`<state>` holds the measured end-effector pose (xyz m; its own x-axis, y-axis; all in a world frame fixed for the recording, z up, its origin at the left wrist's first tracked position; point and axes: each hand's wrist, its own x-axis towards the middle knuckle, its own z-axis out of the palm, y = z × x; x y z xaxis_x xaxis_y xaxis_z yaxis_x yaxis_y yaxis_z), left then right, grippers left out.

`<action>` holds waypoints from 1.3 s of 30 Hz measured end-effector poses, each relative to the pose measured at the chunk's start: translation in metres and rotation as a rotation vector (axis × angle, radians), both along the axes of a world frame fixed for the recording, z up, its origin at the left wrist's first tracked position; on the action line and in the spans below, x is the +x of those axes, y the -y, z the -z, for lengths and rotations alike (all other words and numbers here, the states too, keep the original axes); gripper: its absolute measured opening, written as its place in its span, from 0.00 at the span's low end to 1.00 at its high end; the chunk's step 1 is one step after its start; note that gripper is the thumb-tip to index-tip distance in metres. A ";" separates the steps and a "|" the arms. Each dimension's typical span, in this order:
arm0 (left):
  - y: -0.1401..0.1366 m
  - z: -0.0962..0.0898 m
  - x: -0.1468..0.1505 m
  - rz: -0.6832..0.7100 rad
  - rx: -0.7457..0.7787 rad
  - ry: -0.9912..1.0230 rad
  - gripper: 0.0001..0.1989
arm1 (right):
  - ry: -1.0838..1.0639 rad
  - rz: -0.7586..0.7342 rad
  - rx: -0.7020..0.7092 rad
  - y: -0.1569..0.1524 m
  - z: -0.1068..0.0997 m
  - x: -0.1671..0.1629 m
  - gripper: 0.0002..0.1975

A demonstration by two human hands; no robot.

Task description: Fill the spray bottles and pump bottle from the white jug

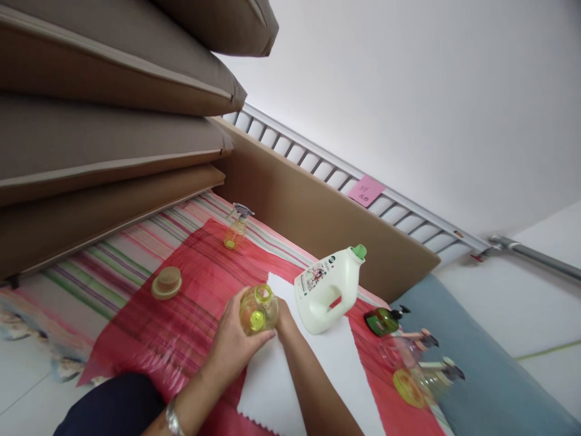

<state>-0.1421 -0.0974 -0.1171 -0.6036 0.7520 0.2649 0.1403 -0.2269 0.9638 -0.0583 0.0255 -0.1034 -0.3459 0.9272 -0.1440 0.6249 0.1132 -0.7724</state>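
Observation:
A see-through yellow bottle (253,307), uncapped with its round mouth facing up toward me, is between my two hands. My left hand (235,333) is closed around its left side and the thumb crosses its lower front. Against the bottle's right side rests my right hand (284,316), its fingers mostly hidden behind it. Just to the right stands a white detergent jug (324,289) with a handle and a green spout. Under the hands lies a white cloth (272,384) with a scalloped edge.
Red plastic sheeting (200,266) covers a striped mat. On it are a spray bottle (236,230) and a round pale lid (166,283). At right stand a green pump bottle (381,321), a pink bottle (415,345) and a yellowish bottle (436,378). Folded cushions (109,127) rise at left.

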 end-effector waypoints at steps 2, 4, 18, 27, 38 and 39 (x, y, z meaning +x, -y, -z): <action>0.000 0.001 0.002 0.016 -0.007 -0.022 0.39 | -0.048 0.098 0.022 0.002 -0.011 0.024 0.13; 0.000 0.005 0.007 0.038 -0.014 -0.072 0.39 | -0.116 0.211 0.096 0.007 -0.031 0.060 0.15; -0.004 0.054 0.062 0.317 -0.060 -0.391 0.37 | -0.279 0.498 0.742 0.104 -0.144 0.201 0.15; -0.002 0.052 0.063 0.368 -0.067 -0.461 0.38 | -0.116 0.345 0.752 0.102 -0.131 0.194 0.13; -0.005 0.055 0.068 0.339 -0.031 -0.432 0.40 | 0.156 0.014 0.633 0.090 -0.088 0.122 0.08; -0.005 0.055 0.068 0.342 -0.034 -0.428 0.40 | 0.152 0.003 0.616 0.088 -0.084 0.120 0.08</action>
<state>-0.0746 -0.0922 -0.1718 -0.1671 0.8989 0.4050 0.4453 -0.2977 0.8445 0.0614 -0.0621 -0.0193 -0.3605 0.8568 0.3687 0.7238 0.5063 -0.4688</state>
